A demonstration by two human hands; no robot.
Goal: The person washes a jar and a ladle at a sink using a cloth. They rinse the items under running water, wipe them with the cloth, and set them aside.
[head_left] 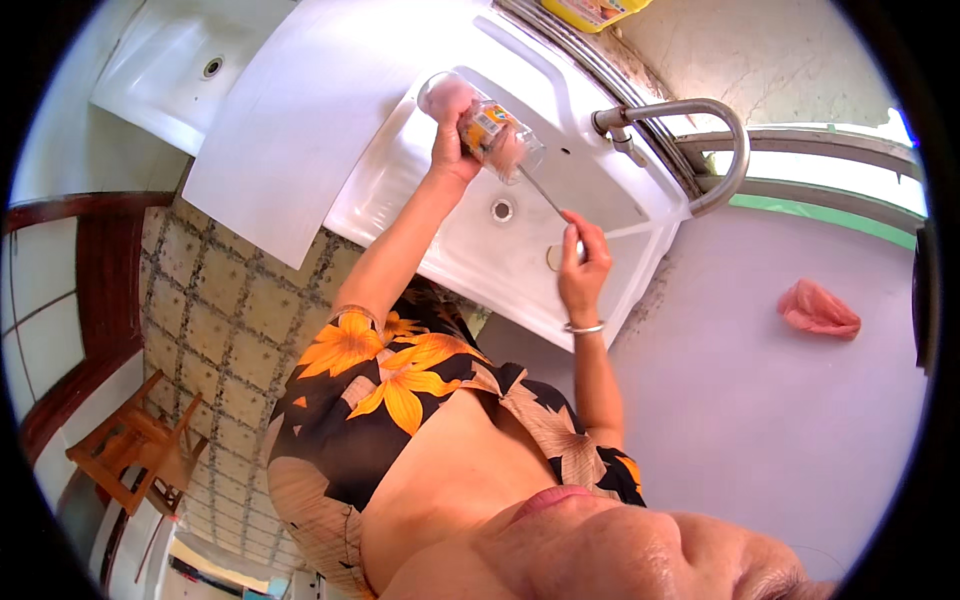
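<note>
My left hand (453,148) is wrapped round a clear glass jar (490,127) with an orange and yellow label. The jar lies tilted over the white sink (590,185), and something pinkish shows through its glass. A pink rounded shape at its far left end cannot be made out. My right hand (586,262) is closed on a thin metal rod (543,191), which slants up to the jar's right end. How far the rod reaches inside is unclear. Beside my right fingers shows a small oval, beige shape (554,258), partly hidden.
A curved metal faucet (735,125) arches at the sink's right. The sink drain (502,210) is uncovered. A pink plastic bag (818,310) is on the grey surface at right. A second white basin (165,95) stands upper left, a wooden stool (135,445) lower left, a yellow package (590,12) at the top.
</note>
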